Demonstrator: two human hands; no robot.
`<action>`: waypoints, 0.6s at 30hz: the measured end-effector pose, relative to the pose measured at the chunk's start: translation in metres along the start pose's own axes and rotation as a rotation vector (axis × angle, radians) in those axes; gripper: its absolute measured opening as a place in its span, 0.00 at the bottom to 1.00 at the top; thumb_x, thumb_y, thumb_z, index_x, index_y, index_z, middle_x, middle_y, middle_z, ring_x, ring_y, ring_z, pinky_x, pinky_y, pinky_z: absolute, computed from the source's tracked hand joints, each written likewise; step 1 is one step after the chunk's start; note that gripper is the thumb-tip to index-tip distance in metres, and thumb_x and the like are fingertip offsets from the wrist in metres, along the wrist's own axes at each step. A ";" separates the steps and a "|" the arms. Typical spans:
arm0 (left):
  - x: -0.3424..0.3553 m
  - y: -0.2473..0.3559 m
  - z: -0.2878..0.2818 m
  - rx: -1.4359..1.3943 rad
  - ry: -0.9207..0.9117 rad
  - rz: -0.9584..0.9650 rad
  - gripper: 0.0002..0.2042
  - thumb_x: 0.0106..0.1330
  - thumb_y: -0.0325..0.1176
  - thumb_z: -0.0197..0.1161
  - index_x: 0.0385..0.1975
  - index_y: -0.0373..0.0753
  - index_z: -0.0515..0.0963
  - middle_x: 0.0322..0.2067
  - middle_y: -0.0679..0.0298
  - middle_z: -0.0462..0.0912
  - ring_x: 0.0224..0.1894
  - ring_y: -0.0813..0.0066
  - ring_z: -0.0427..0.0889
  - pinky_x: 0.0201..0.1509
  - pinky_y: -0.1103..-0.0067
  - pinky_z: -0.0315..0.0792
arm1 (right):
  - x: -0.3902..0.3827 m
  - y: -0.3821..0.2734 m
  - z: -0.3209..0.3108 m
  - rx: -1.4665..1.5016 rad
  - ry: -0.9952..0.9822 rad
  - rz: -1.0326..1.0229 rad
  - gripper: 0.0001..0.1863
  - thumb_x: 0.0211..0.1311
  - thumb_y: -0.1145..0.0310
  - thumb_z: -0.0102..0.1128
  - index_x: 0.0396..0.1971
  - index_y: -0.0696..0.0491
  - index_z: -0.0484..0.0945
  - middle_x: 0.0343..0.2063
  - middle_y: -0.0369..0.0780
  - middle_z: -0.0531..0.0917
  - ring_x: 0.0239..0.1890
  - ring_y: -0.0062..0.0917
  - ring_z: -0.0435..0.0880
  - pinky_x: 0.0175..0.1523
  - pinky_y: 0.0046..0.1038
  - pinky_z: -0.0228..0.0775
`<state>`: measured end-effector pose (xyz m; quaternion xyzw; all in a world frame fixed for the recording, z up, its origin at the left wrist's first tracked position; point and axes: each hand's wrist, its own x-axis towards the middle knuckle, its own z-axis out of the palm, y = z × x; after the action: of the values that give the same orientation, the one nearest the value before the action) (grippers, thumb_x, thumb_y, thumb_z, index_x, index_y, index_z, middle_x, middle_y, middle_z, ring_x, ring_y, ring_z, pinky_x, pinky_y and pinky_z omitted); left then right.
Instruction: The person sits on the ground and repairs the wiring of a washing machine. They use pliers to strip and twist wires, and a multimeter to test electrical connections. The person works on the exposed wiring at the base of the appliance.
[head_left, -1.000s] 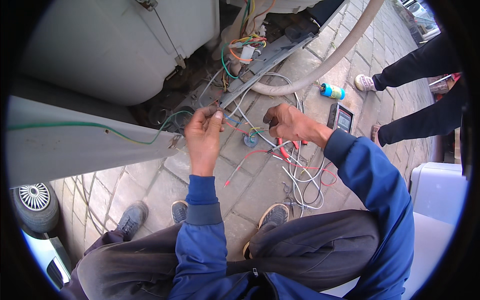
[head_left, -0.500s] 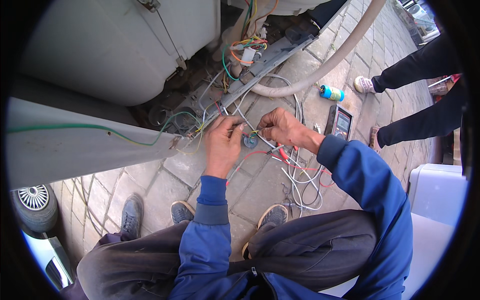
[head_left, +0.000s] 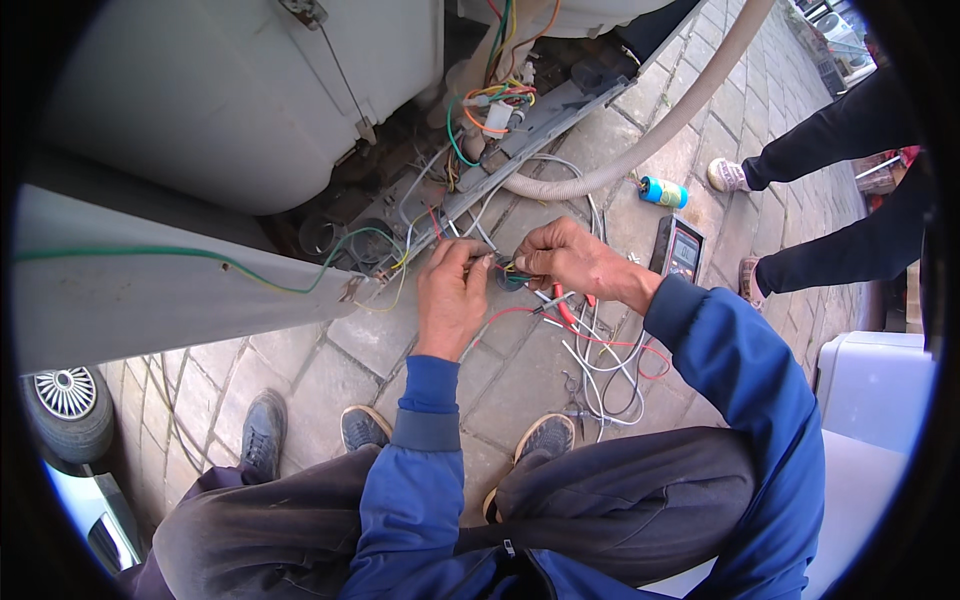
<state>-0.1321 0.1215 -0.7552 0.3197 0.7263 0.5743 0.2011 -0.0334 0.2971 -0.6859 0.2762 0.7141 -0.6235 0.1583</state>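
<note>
Thin coloured wires [head_left: 507, 266] run between my two hands, close to the open base of a grey-white machine. My left hand [head_left: 455, 295] pinches wire ends between thumb and forefinger. Opposite it, my right hand [head_left: 572, 262] is closed in a pinch on the same small bunch; its fingertips hide part of it. A small round dark part [head_left: 511, 281] with green wires sits just under the fingertips. Below my right hand lie a red-handled test probe [head_left: 563, 306] and a loose tangle of white and grey cable [head_left: 598, 385] on the paving.
The machine's metal frame edge [head_left: 535, 145] slants past my hands, with a wire bundle [head_left: 503, 95] above it. A ribbed hose [head_left: 660, 140] curves rightward. A blue cylinder [head_left: 663, 192] and a multimeter [head_left: 682, 250] lie near another person's shoe [head_left: 728, 175].
My left fingers have drawn into a tighter pinch and come nearer my right fingertips. The round part under them has shifted slightly right and is more covered. Red lead and cables moved slightly.
</note>
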 end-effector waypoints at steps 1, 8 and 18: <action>0.000 0.002 0.001 -0.042 0.022 -0.010 0.05 0.68 0.20 0.60 0.40 0.29 0.80 0.39 0.59 0.82 0.38 0.72 0.87 0.41 0.78 0.79 | -0.001 -0.003 -0.001 0.042 0.011 0.010 0.10 0.70 0.70 0.60 0.35 0.63 0.85 0.26 0.39 0.85 0.27 0.20 0.84 0.33 0.24 0.76; 0.001 0.017 0.006 -0.258 0.138 -0.050 0.04 0.68 0.20 0.61 0.40 0.30 0.80 0.37 0.60 0.82 0.34 0.74 0.83 0.39 0.78 0.78 | -0.007 -0.021 0.004 0.321 0.037 -0.013 0.10 0.69 0.69 0.63 0.33 0.62 0.84 0.29 0.42 0.86 0.29 0.22 0.85 0.35 0.26 0.80; -0.004 0.035 0.005 -0.487 0.180 -0.173 0.04 0.73 0.23 0.59 0.43 0.34 0.79 0.34 0.66 0.82 0.32 0.83 0.81 0.32 0.85 0.76 | -0.022 -0.032 0.016 0.315 0.205 -0.121 0.12 0.70 0.68 0.64 0.33 0.63 0.82 0.24 0.40 0.84 0.24 0.21 0.83 0.30 0.24 0.78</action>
<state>-0.1177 0.1267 -0.7235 0.1462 0.6062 0.7389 0.2552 -0.0367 0.2746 -0.6505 0.3161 0.6354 -0.7046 0.0018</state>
